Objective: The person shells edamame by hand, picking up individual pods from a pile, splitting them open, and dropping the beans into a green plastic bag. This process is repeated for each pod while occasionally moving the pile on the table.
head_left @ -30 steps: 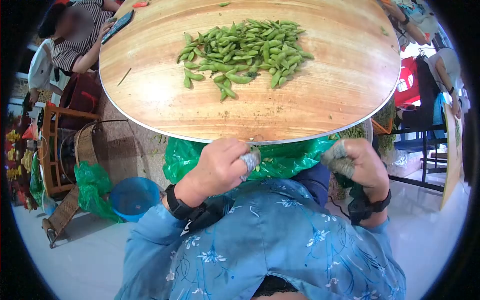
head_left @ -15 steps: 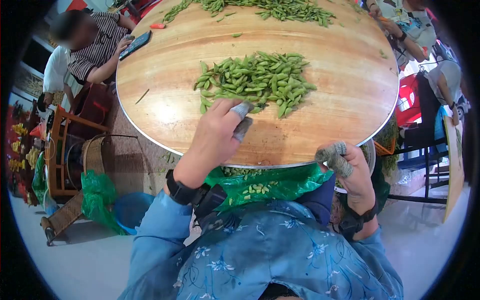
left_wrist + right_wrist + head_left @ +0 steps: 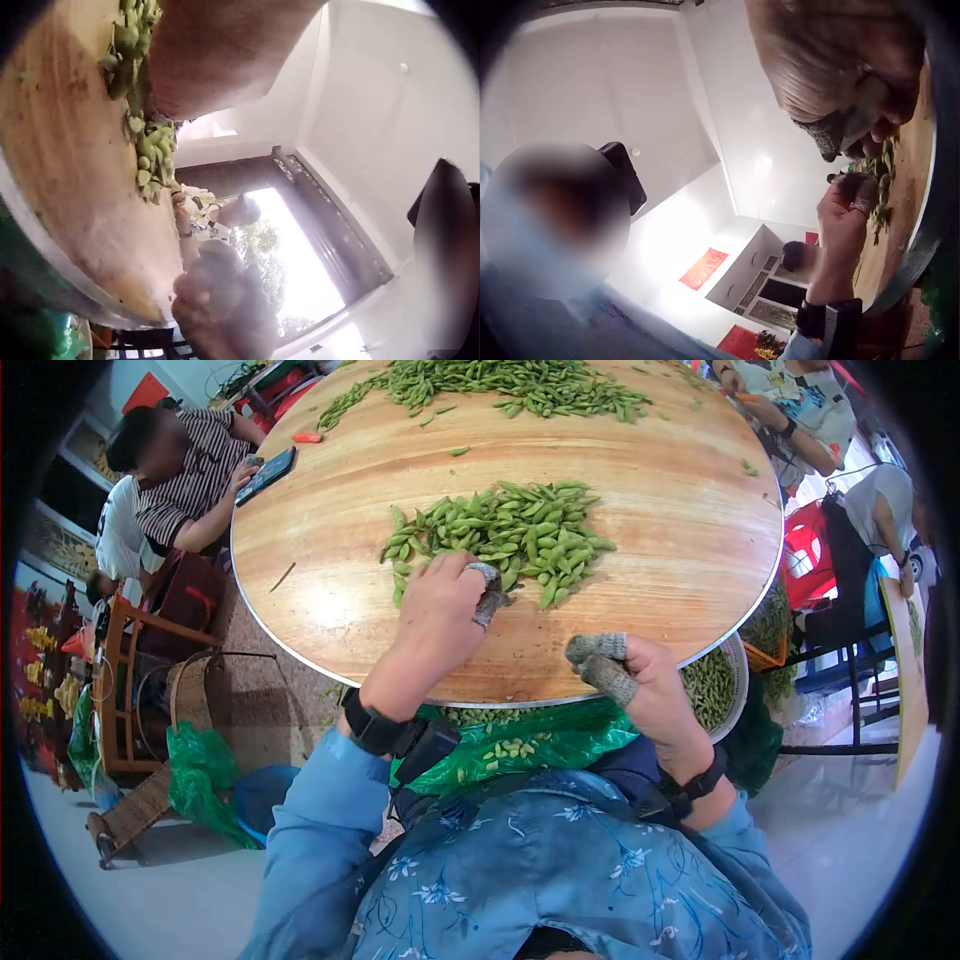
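Note:
A pile of green soybean pods (image 3: 520, 535) lies on the round wooden table (image 3: 330, 510). My left hand (image 3: 440, 605) is over the pile's near edge, its fingers bent down toward the pods. Grey knitted finger covers show on this hand; its fingertips are hidden, so I cannot tell whether they pinch a pod. Above the table's near rim is my right hand (image 3: 650, 680), loosely curled, with grey covers on its thumb and forefinger and no pod visible between them. In the right wrist view the left hand (image 3: 844, 225) is close to the pods.
A larger heap of pods (image 3: 510, 382) lies at the table's far side. Below the near rim, green plastic (image 3: 580, 735) holds loose beans (image 3: 515, 748). A white basket (image 3: 738, 680) of green pods stands at right. A seated person (image 3: 190, 470) with a phone (image 3: 266, 475) is at left.
The left hand has moved from the table's rim forward to the pile. The right hand has shifted inward, above the rim. The view has tilted up, showing the far heap.

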